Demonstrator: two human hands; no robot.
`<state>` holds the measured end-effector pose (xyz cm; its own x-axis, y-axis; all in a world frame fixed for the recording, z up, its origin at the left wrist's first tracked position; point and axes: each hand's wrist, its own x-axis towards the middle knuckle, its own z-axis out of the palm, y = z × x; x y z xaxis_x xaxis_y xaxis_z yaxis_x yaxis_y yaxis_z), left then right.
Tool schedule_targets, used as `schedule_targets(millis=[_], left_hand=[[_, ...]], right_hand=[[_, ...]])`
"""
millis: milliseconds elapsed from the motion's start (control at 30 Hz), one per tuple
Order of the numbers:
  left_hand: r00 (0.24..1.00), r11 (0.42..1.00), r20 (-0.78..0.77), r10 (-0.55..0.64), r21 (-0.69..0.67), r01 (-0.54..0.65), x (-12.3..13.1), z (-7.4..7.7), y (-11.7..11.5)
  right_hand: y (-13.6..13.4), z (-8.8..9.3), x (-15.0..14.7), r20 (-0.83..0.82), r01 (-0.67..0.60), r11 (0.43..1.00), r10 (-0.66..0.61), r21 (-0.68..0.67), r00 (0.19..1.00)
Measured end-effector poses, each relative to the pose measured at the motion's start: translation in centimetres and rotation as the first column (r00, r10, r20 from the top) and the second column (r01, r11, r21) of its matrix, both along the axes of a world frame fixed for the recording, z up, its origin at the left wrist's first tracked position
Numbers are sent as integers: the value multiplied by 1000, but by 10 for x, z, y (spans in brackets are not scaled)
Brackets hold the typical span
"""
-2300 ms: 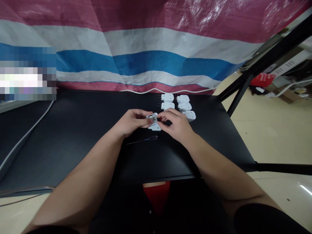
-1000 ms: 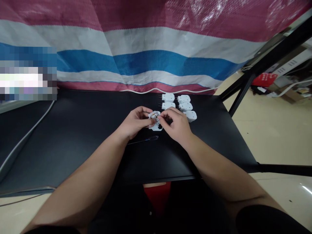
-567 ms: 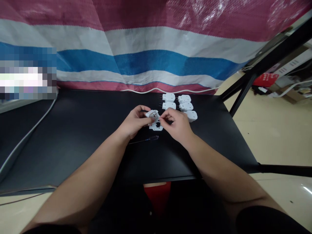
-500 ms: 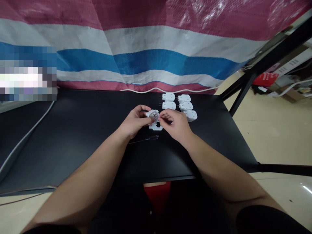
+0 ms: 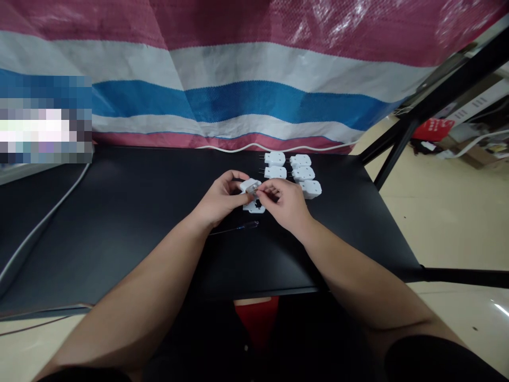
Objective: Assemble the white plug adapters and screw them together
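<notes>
White plug casing (image 5: 250,185) — your left hand (image 5: 220,199) grasps it up off the table, just above a second casing (image 5: 254,208), steadying it so your right hand (image 5: 286,204) can pinch at it — fingertips closed.

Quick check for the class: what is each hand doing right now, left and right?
Left hand: closed, holding a white plug housing.
Right hand: closed, fingertips pinching at that housing; exact contact too small to tell.

Even indoor light, soft shadows, glare on the woven tarp (image 5: 330,13), bowed edges
</notes>
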<state>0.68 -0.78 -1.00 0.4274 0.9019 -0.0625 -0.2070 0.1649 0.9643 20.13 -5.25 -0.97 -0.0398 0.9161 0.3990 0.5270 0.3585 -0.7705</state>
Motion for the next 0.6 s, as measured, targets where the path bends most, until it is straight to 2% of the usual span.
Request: schedule_targets(millis=[167, 267, 367, 467, 533, 600], left_hand=[[1000, 1000, -24, -4, 17, 4, 0, 0, 0], [998, 999, -31, 52, -3, -53, 0, 0, 2], [991, 991, -33, 126, -39, -128, -1, 1, 4], [985, 978, -18, 173, -115, -174, -1, 5, 5], [981, 968, -21, 194, -158, -195, -1, 7, 6], [976, 961, -30, 215, -173, -217, 0, 9, 6]], right_hand=[[0, 2, 1, -35, -3, 999, 2, -41, 999], [-1, 9, 8, -28, -17, 996, 15, -91, 1000], [-3, 20, 18, 182, 31, 989, -4, -146, 983], [-6, 27, 23, 457, 125, 973, -24, -193, 889], [-7, 26, 23, 556, 163, 961, -11, -224, 831], [-6, 23, 22, 590, 177, 951, 7, -252, 807]])
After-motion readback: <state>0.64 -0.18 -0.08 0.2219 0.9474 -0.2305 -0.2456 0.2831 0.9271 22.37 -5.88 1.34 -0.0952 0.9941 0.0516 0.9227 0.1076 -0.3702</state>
